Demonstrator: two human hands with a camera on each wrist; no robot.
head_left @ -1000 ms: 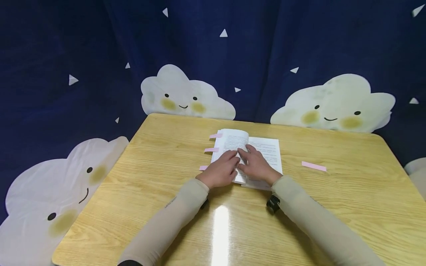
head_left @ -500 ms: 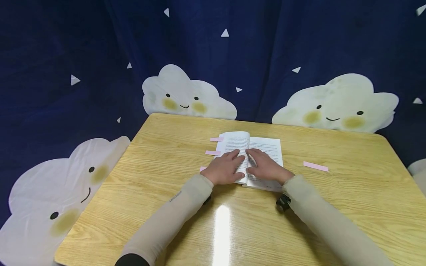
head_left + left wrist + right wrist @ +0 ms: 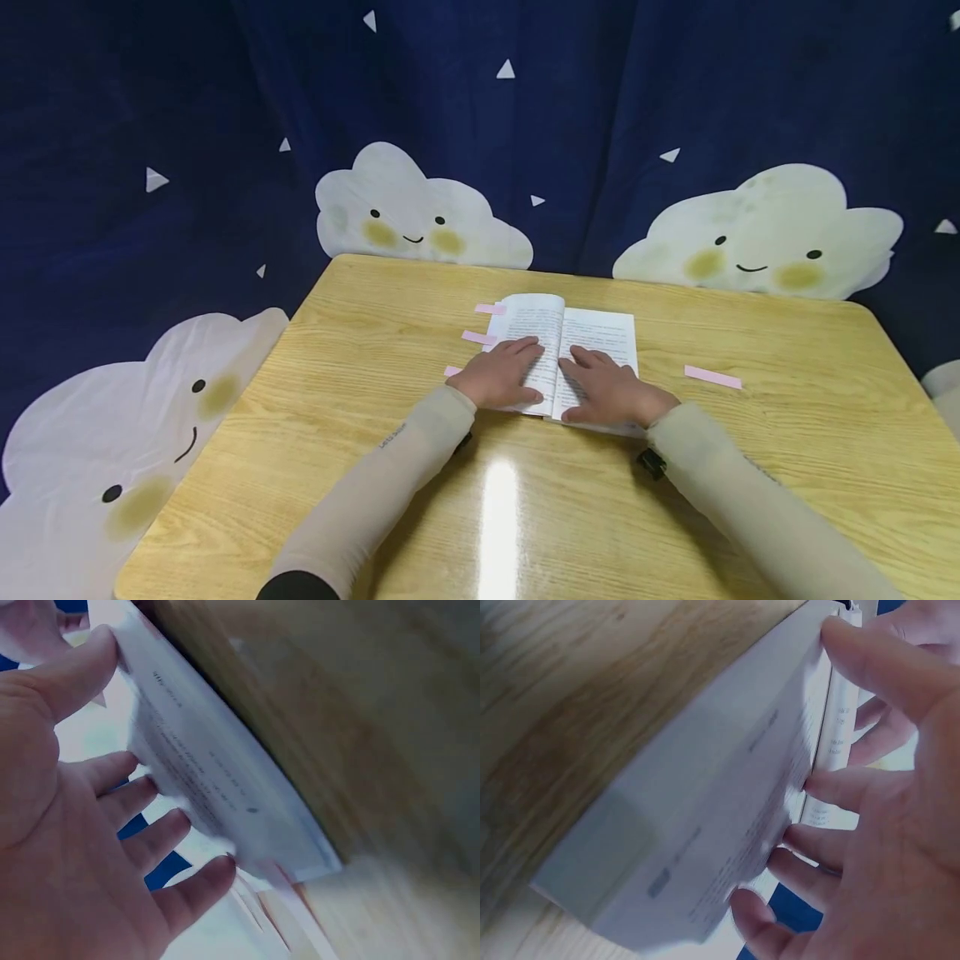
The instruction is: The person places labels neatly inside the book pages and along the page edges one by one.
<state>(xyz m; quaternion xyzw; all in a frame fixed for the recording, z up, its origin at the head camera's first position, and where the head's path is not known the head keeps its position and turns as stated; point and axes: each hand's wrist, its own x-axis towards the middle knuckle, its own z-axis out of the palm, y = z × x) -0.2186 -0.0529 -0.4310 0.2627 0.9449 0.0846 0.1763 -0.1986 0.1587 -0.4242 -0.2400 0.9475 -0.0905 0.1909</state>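
An open book lies on the table with printed pages on both sides. My left hand rests on the left page, its fingers spread and the tips near the central fold. On the right page rests my right hand, fingers extended, with the thumb by the lower part of the fold. In the left wrist view, the fingertips touch the page. The right wrist view shows the other hand's fingertips on paper too. Pink sticky strips stick out past the book's left edge; the lowest is partly covered by my left hand.
A loose pink strip lies on the wooden table right of the book. Behind the table hangs a dark blue curtain printed with smiling clouds and white triangles.
Starting close together at the fold, my hands have moved apart; the right one slid rightward and slightly nearer me across the right page. The left stays on its page with fingers now more spread.
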